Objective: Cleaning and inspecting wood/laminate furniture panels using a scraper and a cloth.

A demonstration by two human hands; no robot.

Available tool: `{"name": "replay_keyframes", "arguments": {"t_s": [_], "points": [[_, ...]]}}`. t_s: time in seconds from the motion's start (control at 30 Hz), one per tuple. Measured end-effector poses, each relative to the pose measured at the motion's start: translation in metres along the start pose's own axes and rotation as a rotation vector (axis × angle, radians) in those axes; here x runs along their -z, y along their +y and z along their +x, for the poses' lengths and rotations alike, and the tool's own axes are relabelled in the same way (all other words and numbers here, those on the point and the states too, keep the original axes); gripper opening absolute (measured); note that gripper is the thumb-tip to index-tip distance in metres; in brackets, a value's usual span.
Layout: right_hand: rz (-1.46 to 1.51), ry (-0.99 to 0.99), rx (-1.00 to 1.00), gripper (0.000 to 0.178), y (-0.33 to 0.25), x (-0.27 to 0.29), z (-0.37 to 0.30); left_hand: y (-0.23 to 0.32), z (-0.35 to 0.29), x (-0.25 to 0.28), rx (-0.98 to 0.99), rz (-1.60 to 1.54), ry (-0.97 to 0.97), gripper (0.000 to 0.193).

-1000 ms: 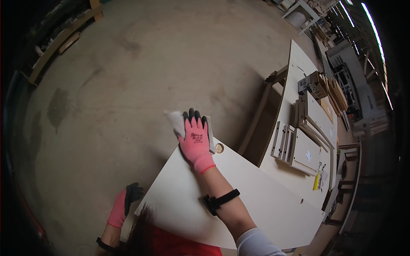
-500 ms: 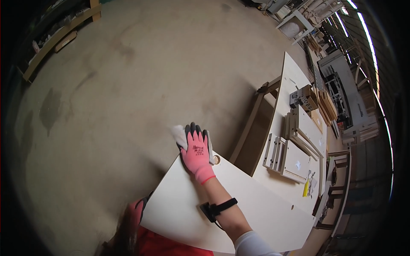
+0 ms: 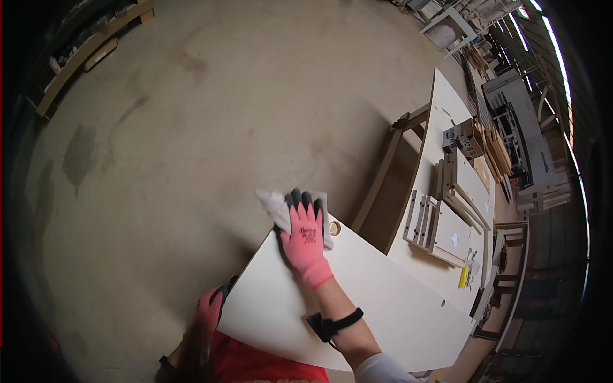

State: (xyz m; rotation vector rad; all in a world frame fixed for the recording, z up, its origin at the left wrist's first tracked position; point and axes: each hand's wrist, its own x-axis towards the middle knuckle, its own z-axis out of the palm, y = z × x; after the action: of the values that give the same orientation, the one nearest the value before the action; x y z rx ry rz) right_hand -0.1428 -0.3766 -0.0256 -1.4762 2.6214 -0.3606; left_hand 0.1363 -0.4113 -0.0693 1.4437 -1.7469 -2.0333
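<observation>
A large white panel with round holes lies in front of me, its far left corner sticking out over the floor. Pressed over that corner is a whitish cloth, bunched under my right hand in a pink glove with black fingertips. The cloth shows on both sides of the fingers, next to a round hole in the panel. At the panel's near left edge my left hand, gloved alike, grips the rim; some of its fingers are hidden.
On the right, a long white-topped table carries stacked white boards, a cardboard box and a small yellow item. A wooden-edged shelf stands at the far left above concrete floor.
My right hand and the cloth have shifted slightly right and down in the view, as has the whole scene. My left hand now shows more at the panel's edge.
</observation>
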Motion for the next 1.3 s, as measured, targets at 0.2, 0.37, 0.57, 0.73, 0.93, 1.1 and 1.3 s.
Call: {"name": "replay_keyframes", "arguments": {"t_s": [0.2,0.37,0.57,0.73,0.93,1.1,1.3], "points": [[0.057,-0.093,0.036,0.078,-0.015,-0.001,-0.017,0.002,-0.006,0.000,-0.007,0.101,0.131,0.032],[-0.040,-0.101,-0.040,0.060,0.000,-0.008,0.019,-0.052,0.009,0.005,-0.233,-0.044,0.015,0.029],[0.255,-0.480,0.567,0.057,-0.136,-0.083,-0.177,-0.044,0.006,0.013,0.034,-0.269,-0.069,0.047],[0.195,-0.746,0.679,0.050,-0.130,-0.023,-0.124,-0.215,-0.015,0.102,0.073,-1.227,0.018,0.051],[-0.122,-0.086,0.008,0.060,-0.001,-0.006,0.005,-0.184,-0.056,0.099,0.276,-0.947,0.442,0.058],[-0.115,-0.749,0.605,0.065,-0.133,-0.030,-0.103,-0.190,-0.047,0.086,0.322,-1.115,0.472,0.056],[0.027,-0.737,0.853,0.060,-0.066,-0.001,-0.245,-0.202,-0.035,0.080,-0.043,-0.385,0.175,0.059]]}}
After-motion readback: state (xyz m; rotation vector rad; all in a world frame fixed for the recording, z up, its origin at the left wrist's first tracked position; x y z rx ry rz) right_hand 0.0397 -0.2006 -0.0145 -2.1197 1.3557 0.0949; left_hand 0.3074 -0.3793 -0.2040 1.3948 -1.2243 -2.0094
